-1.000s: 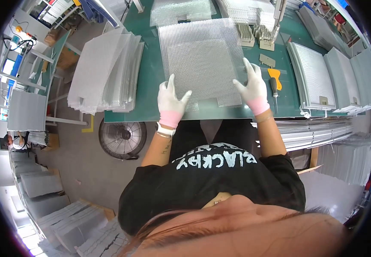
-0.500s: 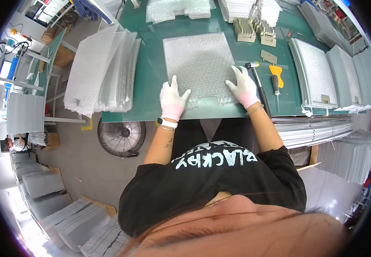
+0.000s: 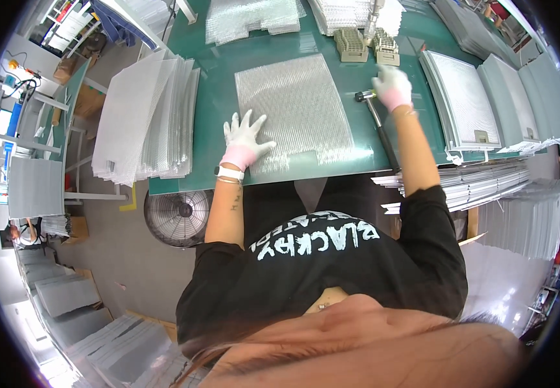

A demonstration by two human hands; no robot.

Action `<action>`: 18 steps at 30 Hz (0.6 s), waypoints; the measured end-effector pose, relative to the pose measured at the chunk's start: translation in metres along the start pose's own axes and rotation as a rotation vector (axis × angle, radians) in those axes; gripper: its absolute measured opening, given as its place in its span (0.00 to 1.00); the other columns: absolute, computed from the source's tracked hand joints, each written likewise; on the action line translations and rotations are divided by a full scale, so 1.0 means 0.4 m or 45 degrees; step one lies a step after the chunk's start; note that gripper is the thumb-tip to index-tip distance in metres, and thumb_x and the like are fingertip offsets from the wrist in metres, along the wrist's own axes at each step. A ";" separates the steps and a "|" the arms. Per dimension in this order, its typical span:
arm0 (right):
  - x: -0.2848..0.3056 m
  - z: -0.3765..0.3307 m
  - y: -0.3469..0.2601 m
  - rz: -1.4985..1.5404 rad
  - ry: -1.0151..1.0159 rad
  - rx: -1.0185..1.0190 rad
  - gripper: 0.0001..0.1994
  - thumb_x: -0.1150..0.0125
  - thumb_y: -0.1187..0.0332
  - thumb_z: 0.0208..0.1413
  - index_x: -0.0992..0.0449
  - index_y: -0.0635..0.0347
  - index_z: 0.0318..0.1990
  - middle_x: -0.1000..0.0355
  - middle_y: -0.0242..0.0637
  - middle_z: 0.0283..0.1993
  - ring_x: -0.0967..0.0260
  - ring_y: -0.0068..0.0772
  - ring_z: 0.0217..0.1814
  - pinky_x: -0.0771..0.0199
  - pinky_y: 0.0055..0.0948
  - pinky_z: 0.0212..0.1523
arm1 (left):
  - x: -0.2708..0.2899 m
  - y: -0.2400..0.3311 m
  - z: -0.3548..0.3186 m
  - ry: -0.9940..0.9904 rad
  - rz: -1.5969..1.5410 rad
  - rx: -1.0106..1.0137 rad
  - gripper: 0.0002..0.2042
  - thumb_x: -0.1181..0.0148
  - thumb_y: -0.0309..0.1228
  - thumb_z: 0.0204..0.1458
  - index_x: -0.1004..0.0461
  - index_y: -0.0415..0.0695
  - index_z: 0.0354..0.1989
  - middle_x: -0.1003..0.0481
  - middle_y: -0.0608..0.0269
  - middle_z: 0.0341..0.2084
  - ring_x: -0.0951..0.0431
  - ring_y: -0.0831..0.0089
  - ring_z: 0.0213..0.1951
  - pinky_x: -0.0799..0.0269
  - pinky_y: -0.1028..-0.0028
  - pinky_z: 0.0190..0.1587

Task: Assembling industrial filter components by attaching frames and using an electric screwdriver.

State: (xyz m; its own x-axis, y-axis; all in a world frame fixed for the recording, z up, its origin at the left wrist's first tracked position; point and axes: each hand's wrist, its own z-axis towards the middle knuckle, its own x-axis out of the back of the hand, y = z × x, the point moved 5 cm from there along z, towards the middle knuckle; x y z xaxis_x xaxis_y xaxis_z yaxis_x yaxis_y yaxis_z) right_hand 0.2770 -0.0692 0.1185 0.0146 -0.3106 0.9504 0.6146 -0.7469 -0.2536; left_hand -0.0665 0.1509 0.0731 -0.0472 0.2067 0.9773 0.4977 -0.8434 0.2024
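A silvery mesh sheet (image 3: 296, 107) with a notch in its near edge lies flat on the green table. My left hand (image 3: 244, 137), in a white glove with a pink cuff, is spread open at the sheet's near left, fingertips on or beside its edge. Off the sheet to the right, my right hand (image 3: 393, 87) is just beyond the head of a black-handled hammer (image 3: 378, 123). Its fingers look bent and somewhat blurred, so whether they hold anything is unclear. The orange scraper and the screwdriver are hidden behind this hand and forearm.
Beige slotted blocks (image 3: 351, 46) stand beyond my right hand. A tall stack of mesh sheets (image 3: 144, 119) is at the left edge, and more mesh (image 3: 251, 22) lies at the back. Framed filter panels (image 3: 464, 103) lean along the right. A floor fan (image 3: 178, 216) sits below the table.
My right hand has left the mesh sheet's right edge and moved right and away, over the tools. My left hand stays at the left edge, with fingers spread wider.
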 end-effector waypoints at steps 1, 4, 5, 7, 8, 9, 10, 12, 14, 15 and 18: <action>-0.013 0.012 0.075 -0.176 -0.130 -0.211 0.22 0.37 0.51 0.51 0.25 0.48 0.52 0.35 0.42 0.61 0.32 0.48 0.59 0.29 0.42 0.57 | 0.017 0.019 -0.024 -0.080 0.020 -0.004 0.42 0.31 0.54 0.39 0.37 0.57 0.65 0.48 0.52 0.68 0.55 0.44 0.70 0.67 0.43 0.70; -0.039 0.038 0.187 -0.309 -0.424 -0.489 0.33 0.35 0.46 0.49 0.33 0.48 0.60 0.38 0.41 0.65 0.35 0.48 0.64 0.29 0.44 0.58 | 0.046 0.067 -0.129 0.003 0.069 0.001 0.43 0.28 0.51 0.37 0.37 0.54 0.65 0.45 0.50 0.67 0.55 0.43 0.70 0.66 0.42 0.70; -0.039 0.039 0.186 -0.297 -0.409 -0.469 0.33 0.32 0.48 0.48 0.34 0.53 0.59 0.36 0.45 0.63 0.34 0.49 0.63 0.29 0.44 0.58 | 0.085 0.096 -0.164 0.254 0.025 0.017 0.42 0.26 0.46 0.36 0.36 0.50 0.64 0.43 0.49 0.65 0.52 0.43 0.69 0.64 0.41 0.69; -0.030 0.038 0.190 -0.233 -0.346 -0.431 0.32 0.31 0.50 0.47 0.34 0.55 0.57 0.35 0.47 0.61 0.33 0.50 0.61 0.29 0.43 0.58 | 0.118 0.128 -0.247 0.532 -0.091 -0.172 0.39 0.26 0.42 0.36 0.34 0.47 0.61 0.38 0.49 0.61 0.44 0.46 0.64 0.55 0.44 0.66; -0.023 0.033 0.181 -0.165 -0.285 -0.392 0.31 0.30 0.53 0.47 0.33 0.57 0.56 0.33 0.49 0.59 0.32 0.50 0.60 0.29 0.43 0.57 | 0.139 0.147 -0.307 0.809 -0.204 -0.361 0.36 0.25 0.39 0.37 0.31 0.45 0.58 0.32 0.50 0.56 0.36 0.48 0.60 0.46 0.48 0.64; -0.007 0.026 0.170 -0.121 -0.167 -0.268 0.29 0.29 0.57 0.47 0.34 0.61 0.53 0.28 0.51 0.52 0.29 0.51 0.56 0.28 0.43 0.55 | 0.114 0.158 -0.341 0.680 -0.520 -0.532 0.29 0.28 0.38 0.41 0.29 0.43 0.53 0.28 0.51 0.48 0.30 0.53 0.53 0.39 0.53 0.58; 0.002 0.017 0.171 -0.023 0.017 -0.113 0.25 0.31 0.64 0.48 0.32 0.62 0.52 0.25 0.50 0.47 0.28 0.51 0.53 0.27 0.43 0.51 | 0.082 0.171 -0.376 0.538 -0.840 -0.707 0.23 0.30 0.36 0.44 0.27 0.41 0.49 0.24 0.53 0.40 0.24 0.58 0.46 0.31 0.59 0.52; 0.045 -0.047 0.077 0.399 0.326 0.161 0.18 0.33 0.69 0.49 0.27 0.64 0.47 0.23 0.47 0.43 0.25 0.46 0.48 0.26 0.38 0.48 | -0.077 0.185 -0.432 -0.353 -1.396 -0.192 0.11 0.39 0.36 0.56 0.25 0.40 0.39 0.23 0.59 0.30 0.22 0.68 0.36 0.27 0.69 0.44; 0.083 -0.182 -0.062 0.894 0.366 0.217 0.11 0.34 0.72 0.49 0.22 0.63 0.41 0.23 0.44 0.41 0.24 0.40 0.43 0.26 0.31 0.46 | -0.241 0.175 -0.479 -0.518 -2.195 0.328 0.12 0.47 0.39 0.63 0.27 0.41 0.38 0.23 0.59 0.34 0.23 0.72 0.38 0.27 0.69 0.47; 0.109 -0.274 -0.150 0.868 0.245 0.403 0.09 0.33 0.73 0.48 0.21 0.62 0.39 0.23 0.40 0.38 0.24 0.35 0.39 0.26 0.27 0.44 | -0.287 0.165 -0.483 -0.356 -2.473 0.460 0.15 0.49 0.42 0.64 0.29 0.41 0.42 0.25 0.60 0.39 0.24 0.72 0.40 0.28 0.68 0.50; 0.039 -0.580 -0.297 1.073 -0.413 0.724 0.07 0.30 0.72 0.47 0.20 0.61 0.33 0.24 0.33 0.34 0.27 0.28 0.35 0.28 0.27 0.38 | -0.264 0.178 -0.433 -0.068 -2.572 0.720 0.18 0.47 0.42 0.63 0.32 0.37 0.47 0.28 0.52 0.47 0.26 0.68 0.48 0.29 0.65 0.51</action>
State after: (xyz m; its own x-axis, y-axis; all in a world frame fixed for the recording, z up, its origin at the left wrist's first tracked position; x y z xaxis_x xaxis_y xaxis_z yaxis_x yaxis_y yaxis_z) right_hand 0.0214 -0.1218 0.1218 0.7644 -0.3652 0.5314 0.5850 0.0463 -0.8097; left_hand -0.1762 -0.0167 -0.0046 -0.7192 0.4462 -0.5326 -0.0553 0.7274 0.6840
